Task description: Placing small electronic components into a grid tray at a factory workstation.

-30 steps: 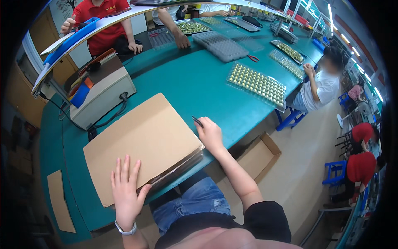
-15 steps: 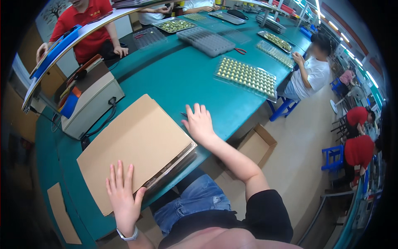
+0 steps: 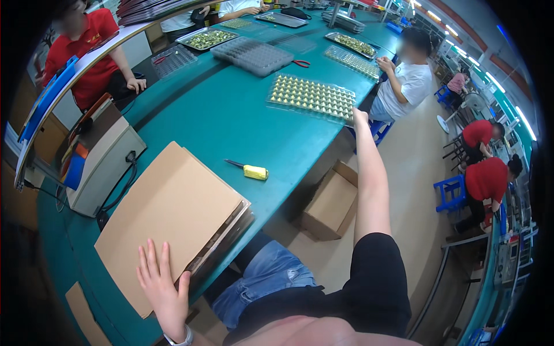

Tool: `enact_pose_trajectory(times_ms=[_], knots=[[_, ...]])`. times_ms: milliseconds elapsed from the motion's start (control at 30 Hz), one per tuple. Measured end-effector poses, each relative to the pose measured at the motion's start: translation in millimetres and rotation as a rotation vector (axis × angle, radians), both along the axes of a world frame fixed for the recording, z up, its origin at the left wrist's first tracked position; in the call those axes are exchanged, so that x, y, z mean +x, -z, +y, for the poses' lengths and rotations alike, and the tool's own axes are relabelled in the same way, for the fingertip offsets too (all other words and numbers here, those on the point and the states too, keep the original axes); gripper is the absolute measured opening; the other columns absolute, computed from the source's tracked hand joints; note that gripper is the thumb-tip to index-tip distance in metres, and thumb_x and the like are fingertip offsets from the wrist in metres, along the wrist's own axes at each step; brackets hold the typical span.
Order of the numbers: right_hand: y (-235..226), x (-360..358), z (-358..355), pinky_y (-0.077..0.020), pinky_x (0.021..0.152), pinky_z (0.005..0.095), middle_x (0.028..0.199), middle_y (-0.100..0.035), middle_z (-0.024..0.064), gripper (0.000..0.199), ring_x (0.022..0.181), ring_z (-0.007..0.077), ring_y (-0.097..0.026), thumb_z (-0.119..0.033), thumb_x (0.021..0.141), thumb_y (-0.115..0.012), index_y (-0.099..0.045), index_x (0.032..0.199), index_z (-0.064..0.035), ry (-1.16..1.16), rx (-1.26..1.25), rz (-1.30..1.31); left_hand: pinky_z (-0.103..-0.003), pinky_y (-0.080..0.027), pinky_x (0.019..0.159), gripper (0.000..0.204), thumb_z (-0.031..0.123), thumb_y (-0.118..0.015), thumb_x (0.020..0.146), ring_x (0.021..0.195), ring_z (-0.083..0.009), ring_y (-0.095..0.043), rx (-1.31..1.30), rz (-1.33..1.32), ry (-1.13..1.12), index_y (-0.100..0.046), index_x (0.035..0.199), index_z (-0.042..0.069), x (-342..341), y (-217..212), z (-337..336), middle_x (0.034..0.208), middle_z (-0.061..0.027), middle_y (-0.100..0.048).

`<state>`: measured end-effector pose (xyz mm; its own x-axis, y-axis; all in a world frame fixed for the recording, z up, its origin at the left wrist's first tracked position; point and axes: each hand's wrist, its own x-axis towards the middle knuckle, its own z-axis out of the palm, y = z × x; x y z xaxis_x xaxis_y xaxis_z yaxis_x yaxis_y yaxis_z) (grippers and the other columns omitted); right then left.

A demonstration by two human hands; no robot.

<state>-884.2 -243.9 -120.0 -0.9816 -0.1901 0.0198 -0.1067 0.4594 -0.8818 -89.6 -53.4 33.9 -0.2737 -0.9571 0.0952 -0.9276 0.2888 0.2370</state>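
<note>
My left hand [image 3: 161, 279] lies flat with fingers spread on a brown cardboard sheet [image 3: 167, 202]. The sheet tops a stack at the table's near edge, with clear plastic layers showing along its side. My right arm is stretched far out, and my right hand [image 3: 360, 117] is at the near right corner of a clear plastic tray [image 3: 310, 97] holding rows of small gold-coloured pieces. The thumb is at the tray's edge; the other fingers are mostly hidden. A pointed tool with a yellow-wrapped handle [image 3: 255, 172] rests on the table between stack and tray.
The green table [image 3: 196, 118] also bears a beige device [image 3: 107, 167] with a black cable, stacked grey trays [image 3: 252, 56] and red-handled pliers [image 3: 302, 63]. An open cardboard box [image 3: 332, 202] stands on the floor. A person in white [image 3: 407, 81] sits at the right; another in red stands at the left.
My right hand has moved from above the yellow-handled tool to the tray's corner, uncovering the tool. My left hand stays on the cardboard. The whole view has shifted slightly.
</note>
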Motion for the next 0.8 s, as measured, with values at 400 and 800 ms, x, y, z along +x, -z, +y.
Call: enact_pose_trajectory(times_ms=[400,800], knots=[[-4.3,83.2,59.0,-0.0470,0.054,0.0289,0.084,-0.062,0.0113,0.026,0.066,0.0209,-0.059,-0.018,0.096,-0.072,-0.058,0.108,-0.0009,-0.506,-0.586,-0.951,-0.062,-0.018,0.126,0.074,0.041,-0.068,0.094,0.159,-0.0391,-0.023,-0.015,-0.066,-0.003,-0.045,0.160,0.017,13.6,-0.2,2.1,0.171,-0.0120,-0.031],[-11.8,244.4,153.8,-0.0612,0.067,0.0342,0.101,-0.072,0.0127,0.015,0.081,0.0273,-0.074,-0.016,0.100,-0.065,-0.059,0.110,-0.0055,-0.635,-0.943,-1.094,-0.045,-0.042,0.116,0.049,0.033,-0.065,0.102,0.134,-0.0325,-0.058,0.344,1.198,0.447,-0.059,0.134,-0.004,-90.3,-1.3,18.1,0.140,-0.0225,-0.062]])
